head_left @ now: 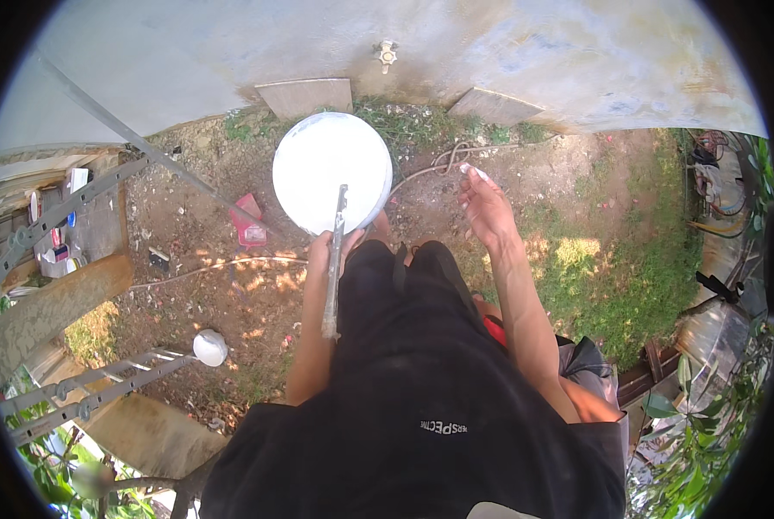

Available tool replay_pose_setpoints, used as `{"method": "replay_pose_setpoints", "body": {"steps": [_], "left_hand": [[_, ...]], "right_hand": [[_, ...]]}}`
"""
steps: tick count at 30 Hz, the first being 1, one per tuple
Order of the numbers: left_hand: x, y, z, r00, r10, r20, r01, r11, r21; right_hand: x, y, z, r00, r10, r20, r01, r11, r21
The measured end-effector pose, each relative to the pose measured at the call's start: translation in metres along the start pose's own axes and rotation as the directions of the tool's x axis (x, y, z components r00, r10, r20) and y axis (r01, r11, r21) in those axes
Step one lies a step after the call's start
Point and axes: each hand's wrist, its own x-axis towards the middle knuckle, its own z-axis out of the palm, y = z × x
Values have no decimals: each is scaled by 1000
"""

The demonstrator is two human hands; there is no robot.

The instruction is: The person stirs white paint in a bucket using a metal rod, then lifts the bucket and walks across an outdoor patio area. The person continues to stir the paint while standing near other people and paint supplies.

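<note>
A round white bucket [288,192] with a smooth white surface inside it is in front of me, left of the middle. My left hand [324,249] grips it at its near side, partly hidden under the rim. A long flat stick [333,268], smeared with white, runs over that hand, its far end inside the bucket's outline. My right hand [487,212] is raised to the right, apart from the bucket. Its fingertips pinch a small white piece [475,172], whose kind I cannot make out.
A wall [534,52] with a tap [387,56] rises ahead. A hose [421,173] lies on the ground beside a pink plastic container [248,223]. Metal ladders [101,385] and a small white bucket [210,347] are at the left. Plants [698,424] grow at the lower right.
</note>
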Motion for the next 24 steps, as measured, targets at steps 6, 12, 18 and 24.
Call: {"method": "replay_pose_setpoints", "body": {"steps": [6,12,18,24], "left_hand": [[30,12,35,1000,25,-11,-25,999,-48],[35,3,77,992,62,-108,-75,990,-121],[32,-37,137,952,223,-209,-264,945,-195],[34,-87,176,901,267,-342,-389,847,-363]], "right_hand": [[52,-45,-2,998,5,-65,1,995,100],[104,-89,2,993,109,38,-110,993,31],[177,-146,-17,990,133,43,-124,979,-162],[247,-203,-35,952,285,116,-220,894,-391]]}}
